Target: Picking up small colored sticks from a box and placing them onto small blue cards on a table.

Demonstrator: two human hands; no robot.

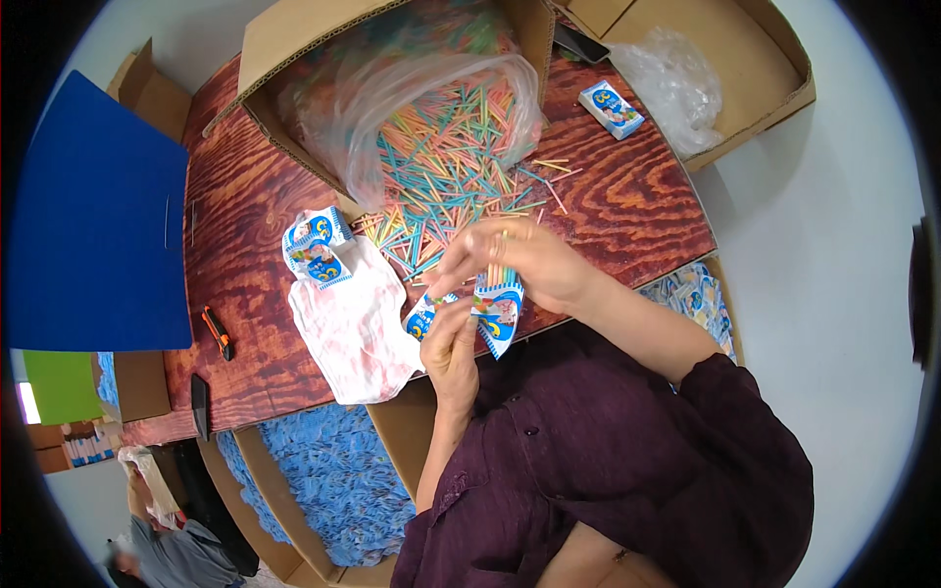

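So the left hand point(449, 348) is gripping a small flat paper packet, blue and white with a cartoon print point(498, 312), holding its mouth up, while the right hand point(520, 263) pinches a thin bunch of pastel sticks point(497, 267) and feeds them into the top. The packet sits right at the near edge of the dark red wood-grain table point(637, 211).

Progress-wise, I'd say there's loads left: a huge loose heap of thin coloured sticks point(453, 162) spills out of a clear crinkly plastic bag inside a tipped cardboard box point(294, 44). A few more printed packets point(316, 247) lie beside a soft pink-white cloth point(355, 328). Below the table, a cardboard box heaped with blue packets point(333, 480) looks like the finished pile, though I can't tell for sure.
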